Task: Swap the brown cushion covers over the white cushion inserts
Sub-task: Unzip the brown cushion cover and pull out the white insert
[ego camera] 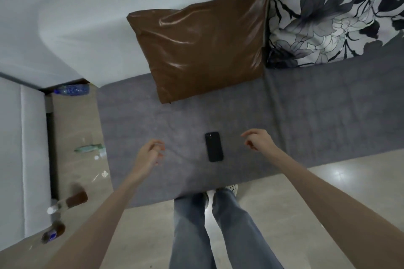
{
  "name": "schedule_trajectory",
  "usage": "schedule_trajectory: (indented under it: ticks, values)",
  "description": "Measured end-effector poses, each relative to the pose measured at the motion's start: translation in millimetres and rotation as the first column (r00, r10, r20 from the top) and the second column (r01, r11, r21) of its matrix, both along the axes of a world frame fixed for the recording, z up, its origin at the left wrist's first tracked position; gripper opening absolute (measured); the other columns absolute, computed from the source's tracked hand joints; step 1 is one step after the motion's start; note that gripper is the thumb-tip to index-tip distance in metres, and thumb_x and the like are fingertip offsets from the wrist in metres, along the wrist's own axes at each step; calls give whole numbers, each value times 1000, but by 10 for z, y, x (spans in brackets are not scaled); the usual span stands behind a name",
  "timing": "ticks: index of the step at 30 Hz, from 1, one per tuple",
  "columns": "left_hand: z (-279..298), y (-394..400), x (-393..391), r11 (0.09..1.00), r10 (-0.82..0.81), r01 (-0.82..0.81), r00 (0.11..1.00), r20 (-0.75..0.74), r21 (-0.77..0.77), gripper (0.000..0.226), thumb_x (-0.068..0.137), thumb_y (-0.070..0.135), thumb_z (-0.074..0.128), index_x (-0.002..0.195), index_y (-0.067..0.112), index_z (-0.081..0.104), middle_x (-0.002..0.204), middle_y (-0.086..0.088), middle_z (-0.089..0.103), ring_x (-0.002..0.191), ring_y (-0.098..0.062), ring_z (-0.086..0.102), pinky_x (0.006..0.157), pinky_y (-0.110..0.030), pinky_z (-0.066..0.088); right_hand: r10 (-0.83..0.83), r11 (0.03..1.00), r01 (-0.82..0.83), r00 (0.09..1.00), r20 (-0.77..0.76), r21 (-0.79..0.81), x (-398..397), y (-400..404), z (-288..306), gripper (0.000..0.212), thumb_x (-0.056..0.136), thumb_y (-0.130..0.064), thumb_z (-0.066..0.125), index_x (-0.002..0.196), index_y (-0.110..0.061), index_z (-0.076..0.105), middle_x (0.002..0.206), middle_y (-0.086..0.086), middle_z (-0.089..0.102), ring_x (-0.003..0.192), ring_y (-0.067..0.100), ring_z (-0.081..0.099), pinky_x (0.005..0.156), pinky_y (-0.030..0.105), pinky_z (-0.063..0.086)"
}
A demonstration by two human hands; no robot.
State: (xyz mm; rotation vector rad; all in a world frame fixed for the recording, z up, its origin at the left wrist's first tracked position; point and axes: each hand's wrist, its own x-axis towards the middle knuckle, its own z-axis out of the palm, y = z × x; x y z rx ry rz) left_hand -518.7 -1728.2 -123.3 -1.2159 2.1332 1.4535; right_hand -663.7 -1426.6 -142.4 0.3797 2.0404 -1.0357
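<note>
A shiny brown cushion (201, 41) leans against the white sofa back (87, 17), its lower corner resting on the grey seat (306, 116). Both my hands hover over the front of the seat, well short of the cushion. My left hand (149, 155) holds nothing, fingers loosely curled and apart. My right hand (259, 140) is also empty, fingers bent and spread. No white insert is visible.
A black phone (214, 146) lies on the seat between my hands. A floral black-and-white cushion (332, 13) stands to the right of the brown one. Bottles (70, 201) and scraps lie on the floor at left. My legs in jeans (209, 229) stand at the seat's front edge.
</note>
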Motion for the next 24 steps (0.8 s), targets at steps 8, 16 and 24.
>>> schedule_trajectory:
  ticks: [8, 16, 24]
  values:
    - [-300, -667, -1470, 974, -184, 152, 964, -194, -168, 33, 96, 3, 42, 126, 9, 55, 120, -8, 61, 97, -14, 54, 75, -14, 38, 189, 982, -185, 946, -264, 40, -1147, -1035, 6, 32, 81, -1, 43, 91, -16, 69, 76, 1, 65, 64, 12, 57, 51, 18, 43]
    - [-459, -1545, -2692, 868, -395, 271, 885, -248, -416, 49, 96, 14, 41, 144, 21, 38, 146, -3, 44, 129, -22, 45, 109, -39, 38, 398, 916, -304, 758, -516, 260, -2128, -2092, -159, 37, 77, -3, 44, 102, -13, 69, 111, 14, 56, 108, 31, 52, 95, 33, 42]
    - [-540, -1993, -3387, 723, -474, 224, 850, -232, -654, 55, 96, 19, 41, 149, 19, 30, 156, -2, 27, 144, -21, 22, 117, -41, 22, 580, 814, -372, 560, -591, 446, -2726, -2706, -65, 48, 83, -9, 41, 131, -11, 50, 135, 11, 44, 127, 31, 37, 104, 46, 36]
